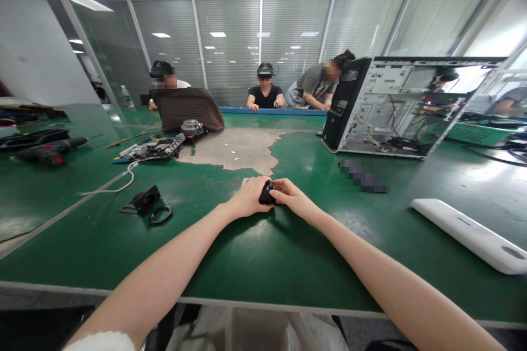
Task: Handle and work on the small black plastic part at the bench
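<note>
Both my hands meet over the green mat (255, 252) near the middle of the table. A small black part (266, 194) sits between them. My left hand (248, 196) is curled round its left side. The fingers of my right hand (290, 196) pinch its right side. Most of the part is hidden by my fingers, so I cannot make out what it is.
A black bracket with a loop (147, 204) lies to the left, with a white cable (119, 182) and a circuit board (150, 148) beyond. An open computer case (405, 104) stands at the right; a white panel (473, 233) lies nearer. A drill (49, 151) rests far left. Three people sit across the table.
</note>
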A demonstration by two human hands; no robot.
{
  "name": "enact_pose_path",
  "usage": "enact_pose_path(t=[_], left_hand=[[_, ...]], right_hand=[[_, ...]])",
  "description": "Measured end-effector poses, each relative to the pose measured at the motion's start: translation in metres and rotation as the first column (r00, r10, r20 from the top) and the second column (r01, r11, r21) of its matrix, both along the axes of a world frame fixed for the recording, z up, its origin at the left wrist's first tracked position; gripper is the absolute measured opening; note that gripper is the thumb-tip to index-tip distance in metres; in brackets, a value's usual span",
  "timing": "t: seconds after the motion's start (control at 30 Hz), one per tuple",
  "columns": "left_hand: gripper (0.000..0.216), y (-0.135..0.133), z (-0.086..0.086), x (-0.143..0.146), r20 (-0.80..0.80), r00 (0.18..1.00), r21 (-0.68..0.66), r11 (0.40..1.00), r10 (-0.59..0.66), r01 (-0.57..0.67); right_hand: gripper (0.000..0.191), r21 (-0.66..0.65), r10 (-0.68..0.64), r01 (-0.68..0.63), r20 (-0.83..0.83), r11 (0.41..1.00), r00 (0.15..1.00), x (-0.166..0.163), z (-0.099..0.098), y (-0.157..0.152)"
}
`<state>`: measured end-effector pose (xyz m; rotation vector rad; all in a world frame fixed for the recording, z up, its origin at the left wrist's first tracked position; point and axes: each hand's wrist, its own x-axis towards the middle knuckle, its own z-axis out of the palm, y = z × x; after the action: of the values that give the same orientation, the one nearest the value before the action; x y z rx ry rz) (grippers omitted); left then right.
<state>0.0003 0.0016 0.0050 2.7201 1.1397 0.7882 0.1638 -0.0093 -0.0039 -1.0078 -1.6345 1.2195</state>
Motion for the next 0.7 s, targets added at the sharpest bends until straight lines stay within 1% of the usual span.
enact_pose_path(t=[0.1, 0.17, 0.23, 0.4, 0.57, 0.63, 0.7], left_hand=[[0.053, 0.001, -0.001, 0.000, 0.003, 1.000, 0.001, 1.000, -0.003, 0.003], [0.054, 0.001, -0.001, -0.001, 0.005, 1.000, 0.003, 1.000, -0.005, 0.005], [0.054, 0.002, -0.002, -0.001, 0.006, 1.000, 0.004, 1.000, -0.007, 0.007], [0.056, 0.001, -0.001, -0.001, 0.004, 1.000, 0.006, 1.000, -0.006, 0.006], [0.053, 0.000, 0.000, 0.000, -0.003, 1.000, -0.004, 1.000, 0.004, -0.004], [0.053, 0.000, 0.000, 0.000, -0.003, 1.000, -0.004, 1.000, 0.006, -0.006], [0.053, 0.001, -0.001, -0.001, -0.006, 1.000, -0.001, 1.000, 0.006, -0.006]], right_hand=[[0.026, 0.017, 0.052, -0.052, -0.005, 0.998, 0.999, 0.002, 0.006, -0.004], [0.030, 0.043, 0.123, -0.121, -0.032, 0.992, 0.992, 0.003, 0.010, -0.008], [0.032, 0.051, 0.139, -0.136, -0.048, 0.989, 0.989, 0.003, 0.012, -0.011], [0.023, 0.034, 0.063, -0.061, -0.057, 0.998, 0.996, 0.000, 0.010, -0.009], [0.029, -0.011, 0.001, -0.002, -0.028, 1.000, 1.000, 0.000, 0.003, -0.003], [0.029, -0.008, 0.018, -0.018, -0.002, 1.000, 1.000, 0.002, 0.002, -0.001], [0.030, 0.006, 0.080, -0.080, -0.001, 0.997, 0.997, 0.005, 0.003, -0.001]])
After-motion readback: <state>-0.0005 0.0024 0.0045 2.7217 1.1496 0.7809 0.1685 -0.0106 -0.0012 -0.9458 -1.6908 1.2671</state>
